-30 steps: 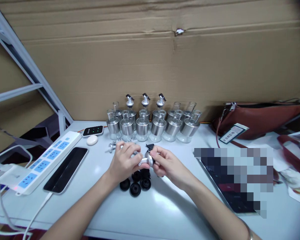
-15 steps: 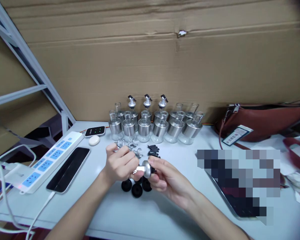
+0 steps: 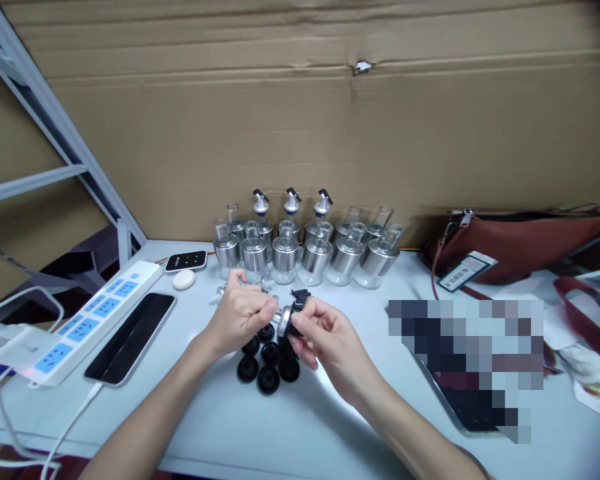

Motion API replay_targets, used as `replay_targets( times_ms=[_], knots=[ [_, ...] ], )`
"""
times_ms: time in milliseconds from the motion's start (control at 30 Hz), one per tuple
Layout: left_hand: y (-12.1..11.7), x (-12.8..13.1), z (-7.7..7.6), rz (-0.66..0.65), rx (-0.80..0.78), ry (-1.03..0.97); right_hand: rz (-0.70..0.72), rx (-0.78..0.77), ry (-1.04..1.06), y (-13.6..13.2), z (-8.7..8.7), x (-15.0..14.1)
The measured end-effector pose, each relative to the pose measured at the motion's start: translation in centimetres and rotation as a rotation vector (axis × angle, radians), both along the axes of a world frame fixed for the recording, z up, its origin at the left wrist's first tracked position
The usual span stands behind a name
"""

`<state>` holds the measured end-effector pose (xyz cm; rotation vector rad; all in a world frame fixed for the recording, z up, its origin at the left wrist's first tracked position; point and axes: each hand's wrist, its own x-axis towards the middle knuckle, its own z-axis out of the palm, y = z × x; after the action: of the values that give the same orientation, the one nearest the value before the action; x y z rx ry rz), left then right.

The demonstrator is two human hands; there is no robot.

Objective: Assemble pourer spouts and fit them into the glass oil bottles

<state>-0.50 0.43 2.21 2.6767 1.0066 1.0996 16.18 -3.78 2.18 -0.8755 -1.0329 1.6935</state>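
Fingers (image 3: 269,311) of left hand (image 3: 240,312) and right hand (image 3: 333,340) pinched a pourer (image 3: 283,323), black end toward three o'clock; straight alignment seemed best.

Bottles (image 3: 317,257) in two rows behind the hands (image 3: 240,310)
On the surface (image 3: 260,433), phone (image 3: 131,340) and power strip (image 3: 98,319) lie left, bag (image 3: 520,247) right.

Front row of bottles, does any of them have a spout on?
No, the front bottles all have bare necks, while three spouts sit on back bottles.
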Motion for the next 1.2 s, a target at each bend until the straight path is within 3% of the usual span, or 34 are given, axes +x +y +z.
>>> replay_targets(
  times_ms=[133,300,333,400,433,667,1000,1200],
  knots=[
    [0.5,0.0,-0.3,-0.018,-0.185,-0.057,-0.117,0.23,-0.223,-0.5,-0.2,-0.3],
    [2.0,-4.3,0.2,0.171,-0.183,-0.201,-0.314,0.903,-0.614,-0.6,0.0,2.5],
    [2.2,-5.5,0.2,0.243,-0.182,-0.239,-0.394,0.947,-0.662,-0.3,0.0,3.2],
    [2.6,-7.4,-0.3,0.51,-0.215,-0.279,-0.569,0.883,-0.699,0.3,-0.2,4.2],
    [2.7,-7.9,-0.8,0.526,-0.227,-0.255,-0.573,0.876,-0.716,0.6,-0.3,4.5],
    [3.5,-7.0,-4.6,0.483,-0.295,-0.139,-0.405,0.912,-0.865,1.2,-1.1,3.6],
    [3.0,-5.4,-6.6,0.362,-0.306,-0.036,-0.128,0.775,-0.915,1.6,-2.3,3.6],
    [3.2,-5.4,-6.8,0.356,-0.299,0.005,0.104,1.017,-0.984,1.1,-2.2,2.3]
  ],
)
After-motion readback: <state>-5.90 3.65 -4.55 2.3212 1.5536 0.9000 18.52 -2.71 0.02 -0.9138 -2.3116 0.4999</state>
